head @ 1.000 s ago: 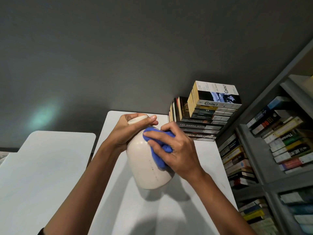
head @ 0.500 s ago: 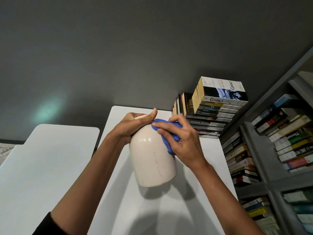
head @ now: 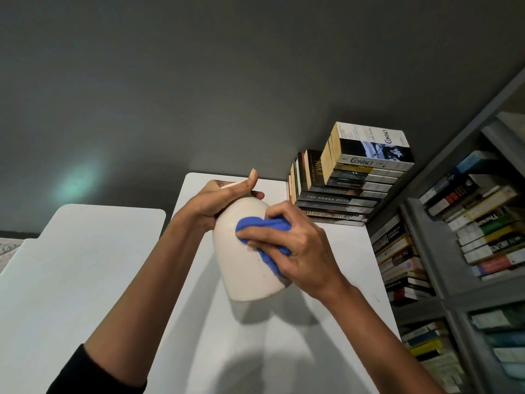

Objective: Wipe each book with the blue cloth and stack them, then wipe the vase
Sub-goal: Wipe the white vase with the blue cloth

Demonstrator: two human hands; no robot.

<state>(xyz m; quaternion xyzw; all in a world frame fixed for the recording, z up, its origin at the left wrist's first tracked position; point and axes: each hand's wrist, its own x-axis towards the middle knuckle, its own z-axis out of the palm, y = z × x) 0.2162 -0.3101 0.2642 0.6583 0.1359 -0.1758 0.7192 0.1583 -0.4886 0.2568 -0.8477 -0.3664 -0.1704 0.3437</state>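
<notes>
1. A person is gripping the neck of a cream vase [head: 241,260] with the left hand [head: 216,203], the grip wrapping around the top while the thumb is sticking up above it.
2. The right hand [head: 298,251] is pressing a bunched blue cloth [head: 261,231] against the vase's upper right side, its grip closing on the cloth, with folds of blue showing between and below the fingers [head: 255,231].
3. The vase is tilting, its neck leaning away from the camera and its base pointing toward the viewer, over the middle of a white table [head: 284,351]; whether the base is touching the table cannot be told, though a shadow is falling just beneath it.
4. A stack of books [head: 355,194] is lying flat at the table's far right corner, against the dark grey wall [head: 199,81]; the top book [head: 372,146] is showing the title "Contact" on its spine.
5. More books [head: 305,172] are standing upright just left of the stack, touching it.
6. A grey bookshelf [head: 434,251] crammed with paperbacks is filling the right side of the view, just beside the table.
7. A second white surface [head: 71,265] is sitting to the left, apart from the table by a narrow dark gap.
8. A black sleeve [head: 85,376] is covering the left arm near the lower edge.
</notes>
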